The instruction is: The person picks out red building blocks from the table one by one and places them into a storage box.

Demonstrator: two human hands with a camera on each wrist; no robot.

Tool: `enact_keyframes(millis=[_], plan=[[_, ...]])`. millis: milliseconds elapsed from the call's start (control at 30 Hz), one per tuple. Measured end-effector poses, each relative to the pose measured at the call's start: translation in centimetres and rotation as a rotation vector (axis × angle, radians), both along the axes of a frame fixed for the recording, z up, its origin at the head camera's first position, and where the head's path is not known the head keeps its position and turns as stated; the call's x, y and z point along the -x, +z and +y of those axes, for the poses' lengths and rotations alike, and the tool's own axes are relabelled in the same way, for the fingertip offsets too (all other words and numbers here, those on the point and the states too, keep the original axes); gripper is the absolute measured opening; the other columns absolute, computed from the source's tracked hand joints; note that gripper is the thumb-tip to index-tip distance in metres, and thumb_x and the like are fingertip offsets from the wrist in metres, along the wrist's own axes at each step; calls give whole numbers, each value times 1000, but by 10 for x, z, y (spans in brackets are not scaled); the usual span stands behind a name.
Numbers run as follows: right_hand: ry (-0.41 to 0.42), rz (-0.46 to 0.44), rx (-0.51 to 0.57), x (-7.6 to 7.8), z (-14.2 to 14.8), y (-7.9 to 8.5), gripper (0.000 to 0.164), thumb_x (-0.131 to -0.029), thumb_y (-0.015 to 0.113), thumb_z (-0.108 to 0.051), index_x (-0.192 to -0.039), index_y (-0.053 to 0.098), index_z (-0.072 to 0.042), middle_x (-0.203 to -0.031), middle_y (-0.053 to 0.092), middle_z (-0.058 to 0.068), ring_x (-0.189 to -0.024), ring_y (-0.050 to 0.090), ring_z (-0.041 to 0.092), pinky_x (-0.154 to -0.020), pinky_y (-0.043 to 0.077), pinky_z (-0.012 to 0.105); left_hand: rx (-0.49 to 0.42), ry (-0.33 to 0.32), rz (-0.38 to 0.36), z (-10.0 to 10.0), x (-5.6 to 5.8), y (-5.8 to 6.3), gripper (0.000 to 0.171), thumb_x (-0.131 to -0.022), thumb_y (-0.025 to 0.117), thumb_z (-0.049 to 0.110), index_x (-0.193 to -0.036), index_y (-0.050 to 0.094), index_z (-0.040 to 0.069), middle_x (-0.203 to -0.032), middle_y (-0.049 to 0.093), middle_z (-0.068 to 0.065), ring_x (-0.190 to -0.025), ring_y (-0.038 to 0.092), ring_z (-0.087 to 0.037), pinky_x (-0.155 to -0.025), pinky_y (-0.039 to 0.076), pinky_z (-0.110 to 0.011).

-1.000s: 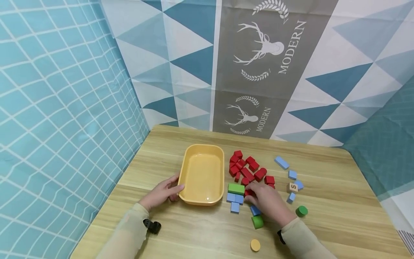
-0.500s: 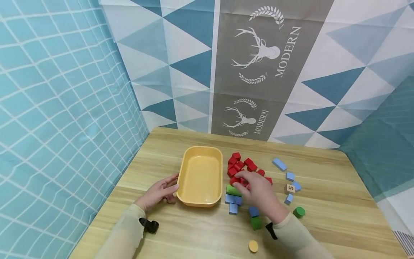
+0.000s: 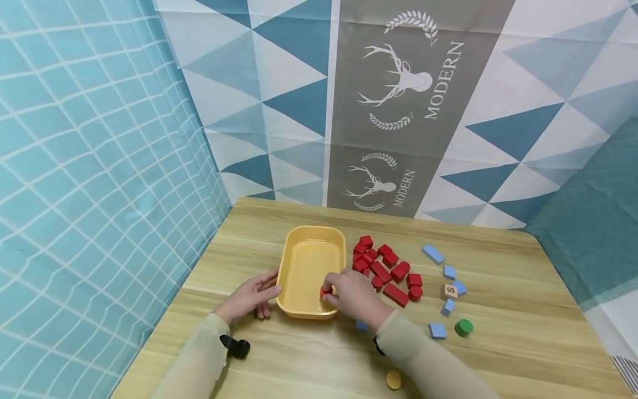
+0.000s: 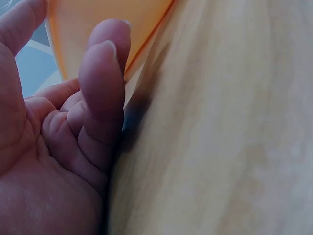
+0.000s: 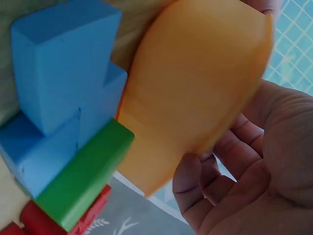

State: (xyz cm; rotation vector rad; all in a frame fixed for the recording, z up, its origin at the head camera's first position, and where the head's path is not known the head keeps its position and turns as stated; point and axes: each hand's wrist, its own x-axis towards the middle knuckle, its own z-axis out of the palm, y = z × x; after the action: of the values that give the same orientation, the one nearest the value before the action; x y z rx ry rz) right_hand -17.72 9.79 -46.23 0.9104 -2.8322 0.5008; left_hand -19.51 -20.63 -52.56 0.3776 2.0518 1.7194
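The yellow tray (image 3: 305, 265) stands in the middle of the table. My left hand (image 3: 251, 296) grips its near left corner, thumb over the rim and forefinger along the outer wall; other fingers curl below, as the left wrist view shows. Over the tray's near right corner, my right hand (image 3: 351, 293) pinches a small red block (image 3: 325, 291) inside the tray; its shape is mostly covered by the fingers. The right wrist view shows the tray's wall (image 5: 195, 63) beside a green block (image 5: 85, 176) and stacked-looking blue blocks (image 5: 66, 63), largely hidden under my hand in the head view.
Several red blocks (image 3: 380, 271) lie grouped right of the tray. Farther right are blue blocks (image 3: 432, 254), a wooden letter block (image 3: 449, 291) and a green cylinder (image 3: 464, 327). A yellow disc (image 3: 394, 380) lies near the front, beside my right sleeve.
My right hand has moved left from the red blocks to inside the tray, carrying a red block. A blue block on the right is uncovered. My left hand stays at the tray.
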Motion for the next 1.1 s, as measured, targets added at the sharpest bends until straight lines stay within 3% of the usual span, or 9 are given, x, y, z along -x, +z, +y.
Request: enact_keyframes(millis=[500, 800, 900, 1100], plan=[[-52, -142, 5, 8, -9, -8, 17, -82, 80, -31, -75, 65, -29, -70, 54, -14, -68, 47, 9, -49, 40, 26, 4, 15, -30, 2, -3, 3, 70, -100, 60, 31, -157, 24, 10, -149, 40, -11, -59, 61, -28, -48, 53, -26], [-57, -162, 15, 9, -10, -9, 22, -80, 81, -31, -71, 61, -30, -66, 51, -14, -64, 46, 10, -46, 39, 25, 9, 11, -23, 2, -1, 1, 69, -100, 60, 31, -156, 25, 9, -148, 42, -11, -58, 61, -28, -48, 53, -27], [-53, -139, 21, 8, -9, -9, 18, -81, 80, -34, -74, 64, -28, -66, 53, -13, -63, 46, 10, -46, 39, 25, 9, 8, -22, 2, -1, 1, 70, -100, 60, 31, -156, 24, 8, -149, 41, -11, -58, 60, -28, -48, 53, -27], [-75, 57, 63, 5, 6, -2, 22, -85, 77, -40, -90, 71, -19, -89, 68, -8, -80, 52, 13, -66, 50, 33, 14, 11, -21, 3, -1, 2, 70, -101, 59, 31, -156, 24, 8, -148, 42, -11, -59, 60, -28, -49, 53, -27]])
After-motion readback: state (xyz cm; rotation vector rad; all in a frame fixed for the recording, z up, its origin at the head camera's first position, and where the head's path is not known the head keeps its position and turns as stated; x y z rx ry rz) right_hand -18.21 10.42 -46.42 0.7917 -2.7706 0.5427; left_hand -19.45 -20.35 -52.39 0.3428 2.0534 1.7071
